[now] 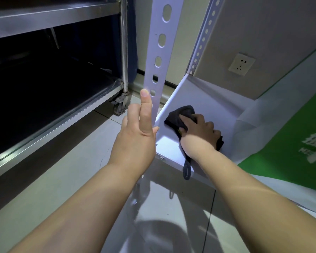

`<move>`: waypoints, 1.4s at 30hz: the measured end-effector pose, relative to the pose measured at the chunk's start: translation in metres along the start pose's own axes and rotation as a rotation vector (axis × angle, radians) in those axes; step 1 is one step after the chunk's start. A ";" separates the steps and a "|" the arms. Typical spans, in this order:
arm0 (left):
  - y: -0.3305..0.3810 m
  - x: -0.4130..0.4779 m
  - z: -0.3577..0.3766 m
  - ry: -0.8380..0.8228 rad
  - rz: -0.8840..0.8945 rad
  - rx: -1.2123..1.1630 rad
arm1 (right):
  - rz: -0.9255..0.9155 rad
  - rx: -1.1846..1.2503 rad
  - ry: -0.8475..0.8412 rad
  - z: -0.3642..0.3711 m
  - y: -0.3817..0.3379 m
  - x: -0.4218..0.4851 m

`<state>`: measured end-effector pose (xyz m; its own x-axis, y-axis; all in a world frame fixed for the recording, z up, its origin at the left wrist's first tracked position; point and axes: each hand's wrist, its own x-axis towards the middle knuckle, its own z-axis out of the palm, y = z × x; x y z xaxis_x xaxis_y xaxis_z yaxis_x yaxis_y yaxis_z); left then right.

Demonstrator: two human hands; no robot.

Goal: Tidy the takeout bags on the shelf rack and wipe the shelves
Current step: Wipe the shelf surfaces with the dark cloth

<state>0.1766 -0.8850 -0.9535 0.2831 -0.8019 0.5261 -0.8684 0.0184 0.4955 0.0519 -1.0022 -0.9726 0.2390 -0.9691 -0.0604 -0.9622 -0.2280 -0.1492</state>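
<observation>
The right hand (pixel 199 130) grips a dark cloth (pixel 179 117) pressed on the white shelf (pixel 204 99) (bottom level of the rack). The left hand (pixel 137 132), fingers straight, rests against the rack's upright post (pixel 160 50). A green-and-white bag (pixel 290 136) lies just beside the cloth.

Single head-worn wide-angle view, looking steeply down and forward at close range onto the perforated white upright (pixel 158 57). The low shelf (pixel 199 95) lies right of it, a steel trolley (pixel 53 17) to its left.
</observation>
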 end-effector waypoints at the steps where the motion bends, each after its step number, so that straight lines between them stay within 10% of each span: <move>1: 0.001 0.000 0.000 0.000 -0.020 -0.011 | -0.054 0.002 0.006 0.002 -0.004 -0.007; 20: 0.114 0.017 -0.187 -0.704 -0.467 0.194 | -0.148 0.023 -0.435 -0.188 -0.011 -0.140; 42: 0.381 0.066 -0.481 -0.534 -0.547 -0.559 | -0.209 0.864 -0.165 -0.577 0.015 -0.365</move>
<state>0.0604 -0.6436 -0.3983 0.2495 -0.9487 -0.1944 -0.3104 -0.2685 0.9119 -0.1251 -0.7059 -0.3837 0.4776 -0.8750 -0.0795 -0.4792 -0.1835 -0.8583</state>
